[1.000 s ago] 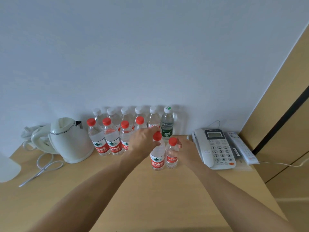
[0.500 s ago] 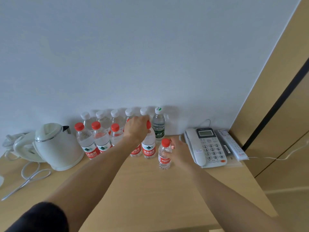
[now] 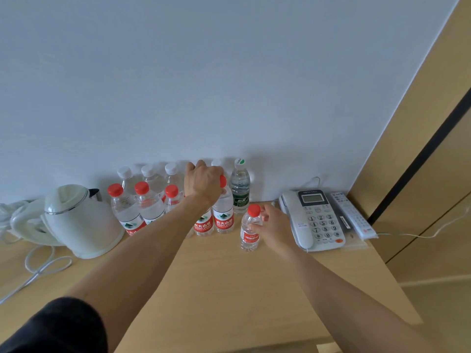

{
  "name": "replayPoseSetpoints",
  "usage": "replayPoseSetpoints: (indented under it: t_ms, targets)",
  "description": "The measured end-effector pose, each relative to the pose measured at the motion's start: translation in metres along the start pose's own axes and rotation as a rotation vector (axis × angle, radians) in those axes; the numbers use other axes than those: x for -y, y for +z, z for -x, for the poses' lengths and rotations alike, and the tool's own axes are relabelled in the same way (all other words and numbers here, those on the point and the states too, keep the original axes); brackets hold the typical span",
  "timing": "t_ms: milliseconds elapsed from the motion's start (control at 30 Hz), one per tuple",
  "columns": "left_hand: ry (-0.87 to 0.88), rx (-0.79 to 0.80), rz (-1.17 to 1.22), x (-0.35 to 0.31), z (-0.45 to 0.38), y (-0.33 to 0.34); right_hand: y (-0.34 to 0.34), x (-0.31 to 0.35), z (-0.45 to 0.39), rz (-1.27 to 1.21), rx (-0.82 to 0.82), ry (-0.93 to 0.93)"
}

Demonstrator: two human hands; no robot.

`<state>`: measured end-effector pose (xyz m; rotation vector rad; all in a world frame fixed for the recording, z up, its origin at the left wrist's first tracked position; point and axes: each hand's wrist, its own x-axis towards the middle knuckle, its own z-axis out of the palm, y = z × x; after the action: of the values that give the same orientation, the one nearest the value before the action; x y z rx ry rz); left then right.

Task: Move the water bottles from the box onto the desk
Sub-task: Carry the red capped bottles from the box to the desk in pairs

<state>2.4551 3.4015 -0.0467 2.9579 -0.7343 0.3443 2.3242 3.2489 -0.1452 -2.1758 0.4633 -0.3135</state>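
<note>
While clamped by the left hand [image 3: 204,183] at its red cap, left of the telephone [image 3: 312,220]: full bottle [image 3: 223,212], heavy, slick. Small bottle [image 3: 250,229], nearer the telephone on the surface [image 3: 229,289], light, crushable; right hand [image 3: 274,225] fingers loosely around it; better gripped mid-body.

Red bottle label [image 3: 224,221] reads 农夫山泉; telephone [image 3: 313,220] keypad shows digits.

The table [image 3: 229,289] looks like matt pale wood; the bottles [image 3: 223,212] are clear glossy plastic; the kettle [image 3: 84,225] is smooth white plastic.
</note>
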Motion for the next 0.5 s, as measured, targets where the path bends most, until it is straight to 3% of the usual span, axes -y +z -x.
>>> replayPoseSetpoints:
  t_ms: [500]
  targets:
    - [0.02, -0.001, 0.071, 0.001, 0.007, 0.002, 0.01, 0.023, -0.052, 0.0, -0.013, 0.036]
